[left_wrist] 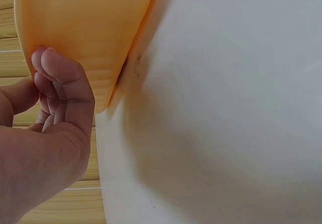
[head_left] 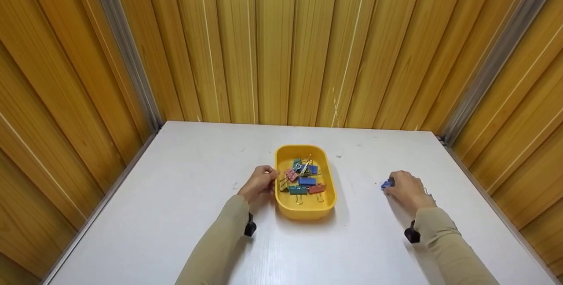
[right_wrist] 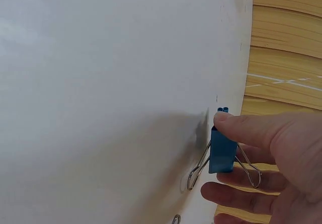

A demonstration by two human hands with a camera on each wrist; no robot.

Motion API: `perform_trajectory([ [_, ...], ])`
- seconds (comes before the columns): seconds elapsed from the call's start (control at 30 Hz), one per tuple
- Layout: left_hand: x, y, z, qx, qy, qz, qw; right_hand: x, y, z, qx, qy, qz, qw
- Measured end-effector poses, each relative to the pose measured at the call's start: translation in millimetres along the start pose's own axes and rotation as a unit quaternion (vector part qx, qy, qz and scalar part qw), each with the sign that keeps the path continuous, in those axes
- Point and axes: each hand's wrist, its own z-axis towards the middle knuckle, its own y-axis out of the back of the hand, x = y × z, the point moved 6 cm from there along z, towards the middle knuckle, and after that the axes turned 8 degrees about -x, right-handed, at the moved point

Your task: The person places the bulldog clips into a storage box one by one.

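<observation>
On the white table stands a yellow plastic bin point(head_left: 306, 213) with several binder clips inside, among them a blue clip point(head_left: 307, 181), a green clip point(head_left: 298, 190) and a red clip point(head_left: 316, 188). My left hand point(head_left: 260, 182) grips the bin's left rim, its fingers point(left_wrist: 63, 68) against the outer wall and the thumb at the edge. To the right of the bin, my right hand point(head_left: 407, 188) pinches a blue binder clip point(right_wrist: 223, 151) near its upper end. That clip's two wire handles spread out to either side.
Partly hidden behind the right hand, another clip point(head_left: 430, 195) lies on the table; one wire loop point(right_wrist: 176, 219) shows in the right wrist view. Wood-patterned panels point(head_left: 272, 47) enclose the white table point(head_left: 176, 166) at the back and sides.
</observation>
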Motion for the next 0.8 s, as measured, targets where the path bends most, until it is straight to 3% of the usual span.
perform_trajectory([
  [0.4,0.2,-0.3,2.1,-0.001,-0.014,-0.004,0.9999,30,16,18.4,-0.008,0.023,0.019,0.9995],
  [0.8,0.4,0.3,-0.7,-0.004,-0.004,-0.002,1.0000,66,24,30.0,-0.029,0.049,0.032,0.9979],
])
